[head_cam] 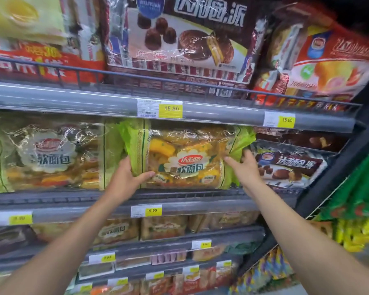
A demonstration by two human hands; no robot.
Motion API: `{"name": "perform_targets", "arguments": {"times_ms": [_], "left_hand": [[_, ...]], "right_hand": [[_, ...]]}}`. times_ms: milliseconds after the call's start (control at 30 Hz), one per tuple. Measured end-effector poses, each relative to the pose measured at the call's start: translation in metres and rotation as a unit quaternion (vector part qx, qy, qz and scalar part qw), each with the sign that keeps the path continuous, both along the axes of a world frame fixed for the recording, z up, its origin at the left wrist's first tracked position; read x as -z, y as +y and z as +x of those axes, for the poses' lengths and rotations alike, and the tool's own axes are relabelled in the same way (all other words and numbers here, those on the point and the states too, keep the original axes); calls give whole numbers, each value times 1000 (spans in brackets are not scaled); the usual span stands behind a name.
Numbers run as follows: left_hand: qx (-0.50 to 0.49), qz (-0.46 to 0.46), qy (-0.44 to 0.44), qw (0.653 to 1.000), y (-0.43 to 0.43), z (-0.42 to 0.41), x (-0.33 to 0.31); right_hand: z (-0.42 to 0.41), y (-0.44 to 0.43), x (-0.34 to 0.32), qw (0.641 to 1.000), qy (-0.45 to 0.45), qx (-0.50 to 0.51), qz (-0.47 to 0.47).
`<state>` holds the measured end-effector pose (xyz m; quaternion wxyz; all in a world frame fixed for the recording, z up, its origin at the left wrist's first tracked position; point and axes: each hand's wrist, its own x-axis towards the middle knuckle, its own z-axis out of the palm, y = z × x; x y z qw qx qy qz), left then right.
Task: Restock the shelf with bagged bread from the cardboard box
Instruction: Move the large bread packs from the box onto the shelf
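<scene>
A green and clear bag of soft bread [183,158] stands upright on the middle shelf [179,198], under the grey price rail. My left hand [127,177] grips its lower left edge, thumb across the front. My right hand [244,168] holds the bag's right side, fingers curled behind the green end flap. A matching bread bag [49,154] stands to the left on the same shelf. The cardboard box is out of view.
Dark chocolate pie bags [290,165] crowd the shelf to the right of the held bag. Large snack bags [179,43] fill the shelf above. Lower shelves hold smaller bread packs [164,227]. A black upright post [337,173] ends the shelving at right.
</scene>
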<state>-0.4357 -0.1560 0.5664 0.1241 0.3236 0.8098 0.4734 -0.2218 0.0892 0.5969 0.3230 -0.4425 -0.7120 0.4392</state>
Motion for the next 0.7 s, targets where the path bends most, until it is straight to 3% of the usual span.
{"name": "perform_targets", "arguments": {"times_ms": [167, 300, 467, 533, 633, 700], "left_hand": [[5, -21, 17, 1000, -2, -2, 5], [-6, -22, 43, 999, -3, 1, 9], [-33, 18, 69, 997, -3, 9, 18], [-85, 11, 163, 983, -5, 15, 18], [-108, 9, 376, 920, -10, 20, 22], [-99, 20, 429, 898, -10, 22, 27]], "right_hand": [[-1, -6, 13, 997, 24, 70, 17], [3, -24, 22, 968, 32, 193, 159], [8, -57, 55, 952, -37, 25, 302], [13, -57, 68, 935, -100, -8, 341], [20, -56, 72, 921, -158, -37, 355], [23, -56, 74, 914, -171, -57, 363]]}}
